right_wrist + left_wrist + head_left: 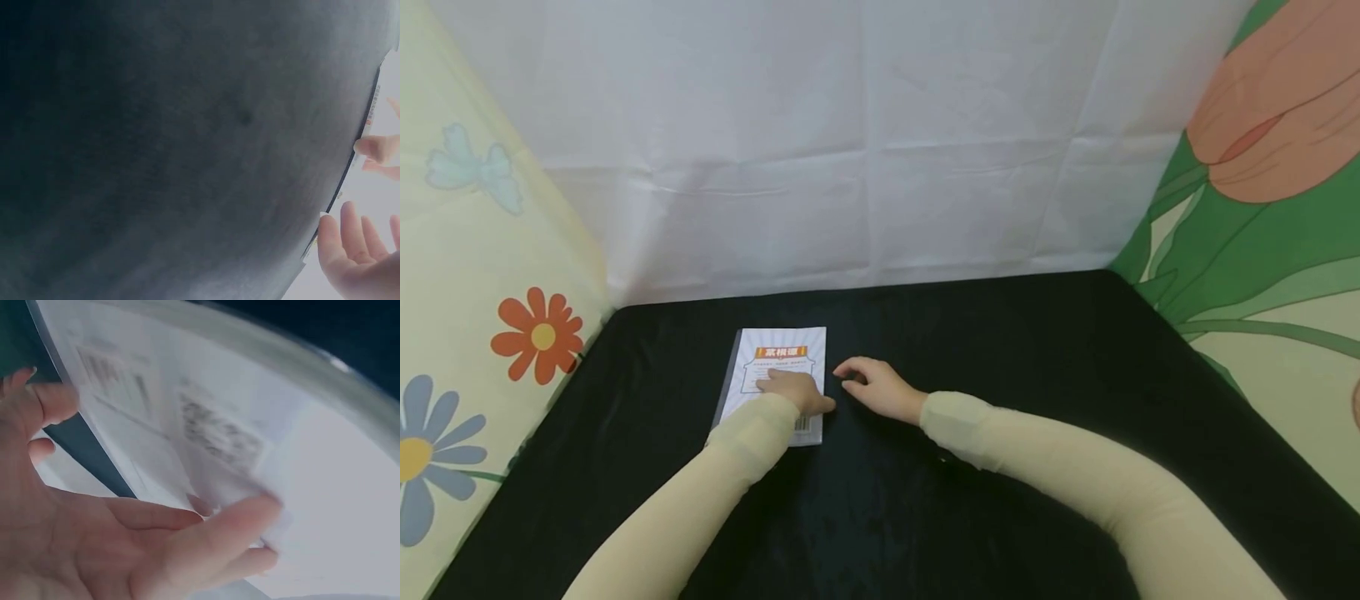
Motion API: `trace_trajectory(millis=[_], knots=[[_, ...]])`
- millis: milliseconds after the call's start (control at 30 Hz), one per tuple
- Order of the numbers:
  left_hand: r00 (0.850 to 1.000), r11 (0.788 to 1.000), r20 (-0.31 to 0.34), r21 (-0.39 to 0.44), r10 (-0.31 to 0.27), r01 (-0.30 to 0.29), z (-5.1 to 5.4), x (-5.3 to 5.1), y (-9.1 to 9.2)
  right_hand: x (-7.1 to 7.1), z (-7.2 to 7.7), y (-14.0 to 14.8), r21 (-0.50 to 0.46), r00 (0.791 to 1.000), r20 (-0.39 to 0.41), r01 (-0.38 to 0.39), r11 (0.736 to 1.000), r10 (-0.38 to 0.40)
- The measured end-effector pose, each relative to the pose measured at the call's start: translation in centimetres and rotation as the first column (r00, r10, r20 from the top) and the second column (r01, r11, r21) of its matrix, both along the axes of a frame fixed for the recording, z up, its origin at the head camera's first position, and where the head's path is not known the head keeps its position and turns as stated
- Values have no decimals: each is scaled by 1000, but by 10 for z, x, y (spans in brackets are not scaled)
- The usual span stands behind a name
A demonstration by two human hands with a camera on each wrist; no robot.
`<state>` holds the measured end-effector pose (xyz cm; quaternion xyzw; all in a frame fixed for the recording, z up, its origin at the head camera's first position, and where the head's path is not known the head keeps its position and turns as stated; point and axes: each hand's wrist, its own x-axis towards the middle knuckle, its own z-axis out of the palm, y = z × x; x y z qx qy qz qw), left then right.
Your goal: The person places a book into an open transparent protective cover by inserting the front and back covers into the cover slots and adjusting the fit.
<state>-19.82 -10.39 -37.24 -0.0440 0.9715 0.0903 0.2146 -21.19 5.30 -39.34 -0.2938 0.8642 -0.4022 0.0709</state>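
A white book [778,337] with a red title banner and a barcode lies flat on the black table. My left hand [795,390] rests over its lower right part, fingers extended, thumb reaching the right edge. Seen from the left wrist, the palm and fingers of this hand [125,544] are loosely spread over the white cover [312,456] with its printed codes. Just right of the book, my right hand [882,387] hovers with loosely bent fingers, holding nothing. The right wrist view has this hand [359,253] close to the book's edge.
Black cloth covers the table [1000,350]. A white curtain [865,167] hangs behind it. Flower-printed panels stand on the left [460,250] and right [1262,250].
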Motion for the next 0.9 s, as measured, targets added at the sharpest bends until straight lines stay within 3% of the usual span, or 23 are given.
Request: trace_trajectory(millis=[200,400,500,700,800,900], knots=[[999,999,-23,-42,-34,33,-5,0,11,-3,-2,3,-2,1000,-9,0,1000,0],[989,995,-126,-67,-75,67,-13,3,18,-4,-2,6,-8,1000,-6,6,1000,-6],[983,998,-175,-19,-59,57,-12,2,17,-5,-2,9,-14,1000,-10,10,1000,-10],[969,991,-246,126,-10,43,-1,7,8,-8,-3,15,-34,999,-32,43,999,-44],[954,982,-299,183,19,38,4,11,3,-10,-3,16,-57,998,-22,63,996,-64],[930,975,-367,214,29,54,10,15,-2,-11,-3,17,-80,997,-4,75,994,-75]])
